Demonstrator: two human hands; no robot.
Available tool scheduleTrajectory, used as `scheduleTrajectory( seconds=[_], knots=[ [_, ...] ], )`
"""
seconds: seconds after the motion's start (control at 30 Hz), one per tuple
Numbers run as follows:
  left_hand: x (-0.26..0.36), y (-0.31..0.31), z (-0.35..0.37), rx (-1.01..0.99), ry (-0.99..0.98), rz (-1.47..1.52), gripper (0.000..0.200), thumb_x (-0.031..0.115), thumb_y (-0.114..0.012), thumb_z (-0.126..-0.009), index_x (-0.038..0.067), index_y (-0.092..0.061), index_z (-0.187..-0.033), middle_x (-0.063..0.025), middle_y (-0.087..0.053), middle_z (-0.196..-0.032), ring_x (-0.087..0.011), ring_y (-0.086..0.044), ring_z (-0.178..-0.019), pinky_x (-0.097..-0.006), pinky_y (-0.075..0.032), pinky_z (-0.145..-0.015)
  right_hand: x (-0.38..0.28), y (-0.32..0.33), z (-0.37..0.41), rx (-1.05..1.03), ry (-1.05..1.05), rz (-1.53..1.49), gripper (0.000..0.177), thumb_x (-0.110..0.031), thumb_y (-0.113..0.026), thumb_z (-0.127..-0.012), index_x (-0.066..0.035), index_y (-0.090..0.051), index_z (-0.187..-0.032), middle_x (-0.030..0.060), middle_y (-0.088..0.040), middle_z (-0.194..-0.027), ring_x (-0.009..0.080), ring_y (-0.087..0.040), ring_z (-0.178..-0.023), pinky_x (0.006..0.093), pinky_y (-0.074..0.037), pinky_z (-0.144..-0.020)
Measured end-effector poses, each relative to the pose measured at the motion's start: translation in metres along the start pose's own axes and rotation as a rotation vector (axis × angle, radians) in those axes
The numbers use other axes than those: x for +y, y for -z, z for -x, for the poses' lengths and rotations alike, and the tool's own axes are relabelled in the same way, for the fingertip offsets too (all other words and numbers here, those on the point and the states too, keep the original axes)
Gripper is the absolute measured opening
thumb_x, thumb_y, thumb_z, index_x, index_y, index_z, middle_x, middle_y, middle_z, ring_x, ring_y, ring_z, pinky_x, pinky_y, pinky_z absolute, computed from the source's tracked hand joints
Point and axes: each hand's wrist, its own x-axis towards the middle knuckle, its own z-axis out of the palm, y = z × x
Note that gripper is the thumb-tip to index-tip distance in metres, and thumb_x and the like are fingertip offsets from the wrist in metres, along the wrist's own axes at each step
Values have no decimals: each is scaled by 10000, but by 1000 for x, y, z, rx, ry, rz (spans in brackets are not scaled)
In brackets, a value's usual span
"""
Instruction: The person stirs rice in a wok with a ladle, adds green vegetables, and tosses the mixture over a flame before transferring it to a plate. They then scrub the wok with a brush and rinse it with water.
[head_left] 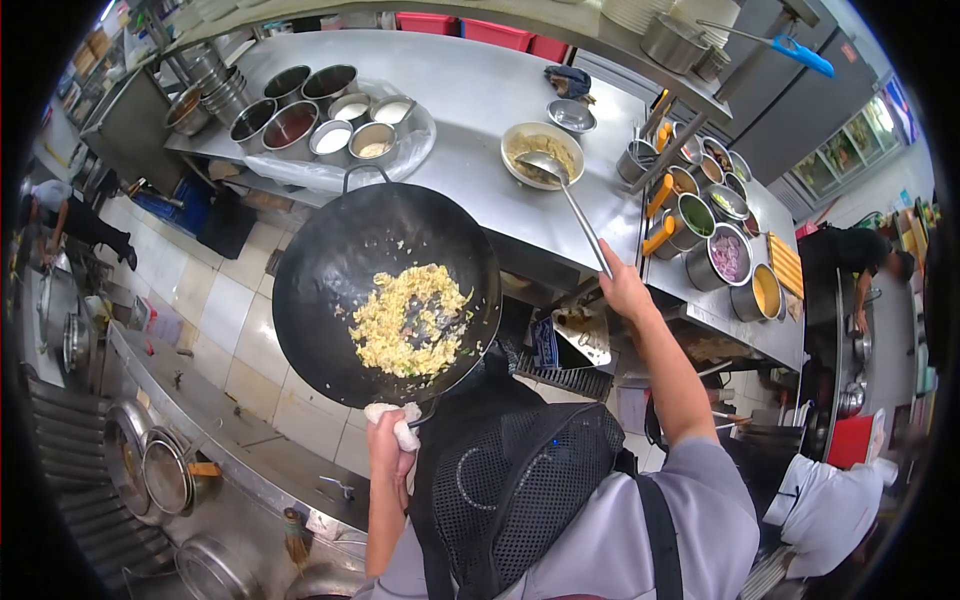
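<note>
My left hand (388,447) is closed around a folded white cloth (398,422) at the near handle of a large black wok (325,260). The wok hangs over the floor in front of the counter. Inside it lies a loose heap of yellow, grainy food with green bits (395,335), which looks like egg fried rice. My right hand (625,287) grips the end of a long-handled metal ladle (580,218). The ladle's head rests in a white bowl (508,160) that holds similar yellowish food, on the steel counter.
Metal pots of white powders and sauces (332,137) stand on plastic at the counter's far left. Containers of chopped onion (722,258) and other ingredients fill the right side. A small metal bowl (572,116) is behind the white bowl. Another person (830,505) stands at lower right.
</note>
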Motion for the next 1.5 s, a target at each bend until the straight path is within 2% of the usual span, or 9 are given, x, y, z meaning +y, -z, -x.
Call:
scheduleTrajectory(
  seconds=[0.43,0.5,0.57,0.7,0.83,0.9,1.2,1.37,1.5],
  knots=[
    [5,48,-12,5,-24,151,116,49,-571,-797,49,-547,-911,-78,-602,-782,-195,-603,-619,-314,-487,-506,-153,-3,78,276,477,-278,680,-219,-638,-922,-169,-303,-1513,254,-623,-1204,423,-672,-935,472,-566,-781],
    [8,45,-11,13,-30,197,116,50,-571,-798,48,-549,-912,-82,-608,-789,-196,-608,-624,-313,-489,-507,-151,-65,88,222,650,-265,673,-233,-617,-936,-187,-286,-1520,247,-662,-1093,407,-687,-831,462,-581,-678],
    [5,51,-9,27,-32,247,116,51,-572,-799,47,-550,-913,-86,-614,-796,-197,-613,-629,-311,-491,-508,-149,-110,102,-226,569,-130,671,-248,-595,-948,-205,-262,-1529,217,-681,-958,385,-681,-731,463,-570,-608],
    [1,76,7,175,-107,247,112,50,-561,-808,38,-560,-920,-95,-620,-804,-212,-619,-608,-315,-504,-513,-142,-114,128,-281,728,-141,672,-245,-607,-943,-203,-275,-1526,203,-683,-916,380,-676,-711,465,-565,-604],
    [8,80,41,92,-119,374,129,75,-529,-879,74,-550,-1006,-90,-645,-861,-204,-648,-658,-319,-531,-536,-148,-88,112,-128,688,-313,625,-164,-633,-923,-169,-368,-1489,225,-682,-995,404,-678,-822,454,-562,-676],
    [34,73,-12,85,-158,604,82,129,-545,-901,112,-559,-822,-33,-613,-740,-153,-597,-600,-292,-501,-527,-186,-94,81,-77,659,-357,604,-161,-615,-936,-157,-365,-1487,246,-666,-1002,436,-656,-866,457,-536,-700],
    [-46,55,67,340,-119,386,147,45,-523,-863,65,-544,-1007,-107,-615,-827,-206,-623,-637,-327,-523,-496,-180,-43,61,-287,481,-381,581,-171,-546,-985,-134,-315,-1517,311,-643,-1056,471,-631,-1007,446,-504,-826],
    [25,76,-75,142,-226,613,89,95,-603,-861,113,-542,-799,-47,-596,-740,-171,-612,-615,-300,-534,-519,-231,-61,37,-361,543,-431,568,-198,-531,-995,-144,-315,-1518,300,-658,-970,446,-664,-935,424,-508,-797],
    [-32,45,-25,258,-148,502,115,75,-550,-857,89,-568,-970,-81,-635,-803,-194,-630,-620,-312,-553,-535,-237,-51,27,-444,573,-405,549,-220,-500,-1008,-132,-315,-1518,287,-648,-947,443,-653,-905,422,-493,-828]
  ],
)
